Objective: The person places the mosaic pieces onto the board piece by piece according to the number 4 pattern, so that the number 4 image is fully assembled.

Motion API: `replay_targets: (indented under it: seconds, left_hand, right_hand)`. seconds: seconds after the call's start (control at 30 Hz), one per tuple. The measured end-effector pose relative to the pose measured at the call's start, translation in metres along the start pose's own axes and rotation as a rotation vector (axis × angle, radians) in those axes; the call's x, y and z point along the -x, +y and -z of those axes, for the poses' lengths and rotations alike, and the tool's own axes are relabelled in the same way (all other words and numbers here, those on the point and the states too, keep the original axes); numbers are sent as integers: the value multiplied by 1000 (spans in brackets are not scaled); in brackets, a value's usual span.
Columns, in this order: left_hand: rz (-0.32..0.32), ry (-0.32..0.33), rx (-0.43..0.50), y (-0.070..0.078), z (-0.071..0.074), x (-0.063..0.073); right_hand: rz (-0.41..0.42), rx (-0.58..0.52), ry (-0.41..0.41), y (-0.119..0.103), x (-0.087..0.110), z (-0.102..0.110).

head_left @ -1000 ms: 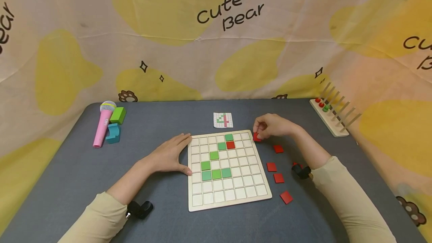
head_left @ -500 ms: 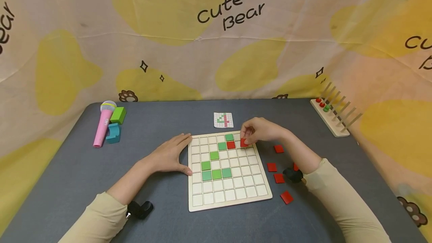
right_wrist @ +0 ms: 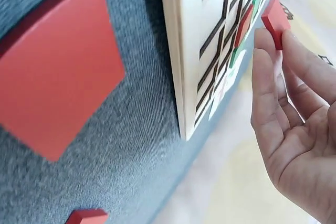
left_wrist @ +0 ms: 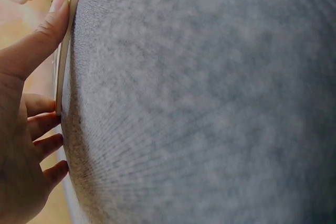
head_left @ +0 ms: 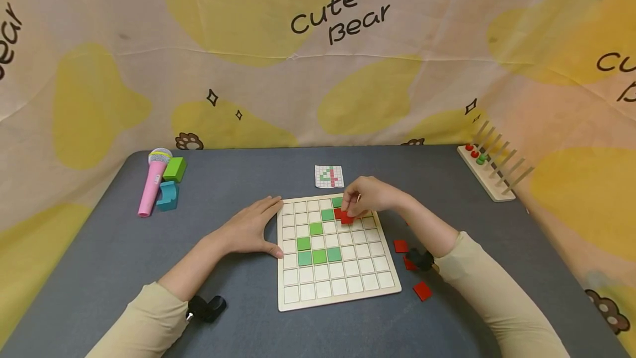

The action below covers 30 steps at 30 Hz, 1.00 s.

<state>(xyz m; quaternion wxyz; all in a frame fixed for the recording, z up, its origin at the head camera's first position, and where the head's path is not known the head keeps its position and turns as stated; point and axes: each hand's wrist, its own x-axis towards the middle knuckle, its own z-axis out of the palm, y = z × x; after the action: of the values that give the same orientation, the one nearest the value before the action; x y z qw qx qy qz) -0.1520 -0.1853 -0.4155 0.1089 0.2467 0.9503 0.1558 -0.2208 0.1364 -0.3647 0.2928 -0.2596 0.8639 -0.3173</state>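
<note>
A wooden grid board [head_left: 340, 301] lies flat on the table, with several green tiles [head_left: 316, 228] set in its cells and one red tile [head_left: 338, 213] near the top. My right hand [head_left: 369, 194] is over the board's upper part and pinches another red tile [head_left: 346, 218] between thumb and fingertips; the right wrist view shows this pinched tile [right_wrist: 275, 20] tilted above the grid. My left hand [head_left: 250, 227] rests at the board's left edge with fingers spread. In the left wrist view its thumb [left_wrist: 50, 32] lies along the board's rim.
Several loose red tiles [head_left: 422, 290] lie right of the board. Behind it is a small pattern card [head_left: 328, 177]. A pink toy microphone [head_left: 152, 184], a green block [head_left: 175, 170] and a teal block [head_left: 167, 196] sit at far left. A peg rack [head_left: 487, 174] with beads stands at far right.
My right hand has moved left from beyond the board's right edge to over the grid, carrying the red tile to beside the placed red one. My left hand has stayed put.
</note>
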Motion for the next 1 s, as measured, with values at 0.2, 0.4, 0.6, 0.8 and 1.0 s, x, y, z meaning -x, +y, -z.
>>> replay_targets:
  seconds: [0.2,0.4,0.6,0.8,1.0]
  left_hand:
    - [1,0,-2,0,0,0]
    - [0,1,3,0,0,0]
    - [-2,5,5,1,1,0]
    - [-4,2,5,1,1,0]
    - [2,-2,5,1,1,0]
  right_hand:
    - [-9,24,-7,-1,-5,-6]
    - [-1,53,-8,-3,-7,-11]
    - [-7,84,3,-6,-7,-13]
    - [2,97,12,-5,-7,-16]
    - [12,119,19,-5,-8,-16]
